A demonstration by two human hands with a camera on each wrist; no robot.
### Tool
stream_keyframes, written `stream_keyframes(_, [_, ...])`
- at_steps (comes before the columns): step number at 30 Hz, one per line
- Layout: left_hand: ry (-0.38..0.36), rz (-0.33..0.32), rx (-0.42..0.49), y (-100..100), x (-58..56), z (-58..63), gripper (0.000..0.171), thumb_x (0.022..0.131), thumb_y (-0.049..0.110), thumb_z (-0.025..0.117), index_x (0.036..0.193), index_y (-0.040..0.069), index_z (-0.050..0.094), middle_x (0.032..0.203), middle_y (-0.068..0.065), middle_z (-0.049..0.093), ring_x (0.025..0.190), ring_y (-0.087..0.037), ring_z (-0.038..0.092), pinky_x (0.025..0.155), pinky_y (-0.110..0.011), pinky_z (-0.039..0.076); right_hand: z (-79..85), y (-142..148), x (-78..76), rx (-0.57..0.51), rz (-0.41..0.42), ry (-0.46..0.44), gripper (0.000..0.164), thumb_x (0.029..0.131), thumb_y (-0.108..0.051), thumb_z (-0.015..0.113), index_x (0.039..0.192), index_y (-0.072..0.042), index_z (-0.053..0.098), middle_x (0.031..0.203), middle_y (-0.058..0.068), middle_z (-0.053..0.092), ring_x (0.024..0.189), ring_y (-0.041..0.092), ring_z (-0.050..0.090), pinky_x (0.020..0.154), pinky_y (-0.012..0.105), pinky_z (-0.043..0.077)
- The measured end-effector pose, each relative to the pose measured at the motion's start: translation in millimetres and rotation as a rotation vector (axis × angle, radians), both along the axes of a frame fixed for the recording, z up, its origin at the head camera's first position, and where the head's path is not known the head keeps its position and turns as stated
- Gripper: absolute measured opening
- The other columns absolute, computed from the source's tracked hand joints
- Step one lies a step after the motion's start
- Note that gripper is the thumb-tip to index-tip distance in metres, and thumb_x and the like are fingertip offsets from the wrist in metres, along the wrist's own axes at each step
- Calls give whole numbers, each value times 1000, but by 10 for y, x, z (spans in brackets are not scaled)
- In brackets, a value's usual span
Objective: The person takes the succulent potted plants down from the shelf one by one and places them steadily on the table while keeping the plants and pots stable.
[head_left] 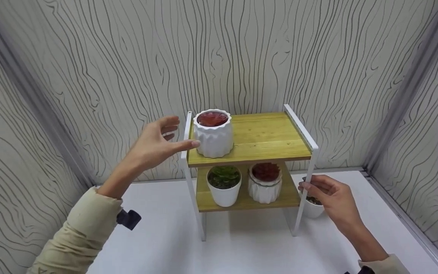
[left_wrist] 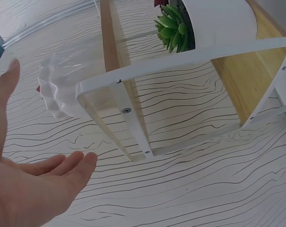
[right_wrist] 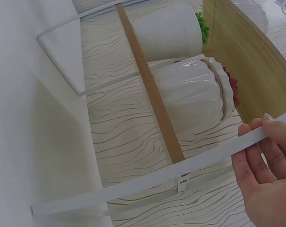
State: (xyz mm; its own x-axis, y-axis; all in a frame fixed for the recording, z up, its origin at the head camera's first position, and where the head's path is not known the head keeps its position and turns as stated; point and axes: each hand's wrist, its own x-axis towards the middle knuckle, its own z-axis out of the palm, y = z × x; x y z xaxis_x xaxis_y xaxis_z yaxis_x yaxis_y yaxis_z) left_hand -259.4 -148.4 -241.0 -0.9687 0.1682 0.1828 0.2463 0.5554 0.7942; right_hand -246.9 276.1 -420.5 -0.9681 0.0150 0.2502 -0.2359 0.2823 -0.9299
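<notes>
A two-tier shelf rack (head_left: 264,133) with wooden boards and a white metal frame stands on the table. On its top board, at the left end, sits a white ribbed pot (head_left: 215,141) with a red succulent. My left hand (head_left: 152,146) is beside that pot, fingers spread and thumb tip by its front; whether the thumb touches cannot be told. In the left wrist view, the palm holds nothing. My right hand (head_left: 337,199) pinches the rack's right front leg (right_wrist: 109,189) between thumb and fingers.
The lower board carries a smooth white pot (head_left: 226,196) with a green succulent and a fluted white pot (head_left: 264,192) with a red one. Another white pot (head_left: 313,210) stands on the white table (head_left: 146,228) behind the right leg. Wood-grain-patterned walls (head_left: 234,57) enclose the table.
</notes>
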Motion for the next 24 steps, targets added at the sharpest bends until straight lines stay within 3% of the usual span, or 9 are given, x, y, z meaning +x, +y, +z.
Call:
stream_keyframes(3, [-7, -52, -69, 24, -22, 64, 109, 65, 64, 82, 149, 11, 38, 155, -9, 42, 141, -33, 44, 114, -51, 44, -7, 5, -5, -13, 7, -7, 36, 89, -32, 71, 115, -7, 67, 107, 3, 76, 99, 4, 71, 85, 17, 58])
stream_keyframes(9, [-9, -129, -153, 116, -59, 158, 108, 63, 67, 82, 145, 9, 41, 149, -12, 48, 139, -32, 47, 114, -50, 43, -10, 21, -17, -42, 49, 0, 35, 91, -27, 70, 117, -3, 66, 112, 21, 72, 100, 12, 72, 84, 20, 59])
stream_keyframes(14, [-1, -96, -200, 203, -85, 185, 111, 60, 69, 82, 144, 8, 41, 146, -12, 51, 137, -31, 48, 114, -50, 43, -28, 21, -9, -47, 68, 15, 35, 92, -24, 69, 117, 0, 65, 111, 22, 72, 101, 16, 72, 82, 19, 59])
stream_keyframes(20, [18, -32, -298, 282, -113, 231, 108, 61, 66, 84, 142, 8, 41, 134, -14, 56, 120, -28, 56, 101, -46, 53, -19, 30, -13, -47, 74, 17, 36, 94, -25, 67, 120, -1, 64, 111, 18, 73, 102, 15, 72, 82, 19, 59])
stream_keyframes(24, [-2, -15, -301, 312, -132, 250, 105, 60, 65, 84, 139, 8, 44, 128, -12, 57, 111, -25, 56, 94, -42, 55, -34, 26, -5, -48, 78, 8, 36, 94, -25, 67, 120, -1, 64, 111, 20, 72, 104, 22, 71, 82, 20, 59])
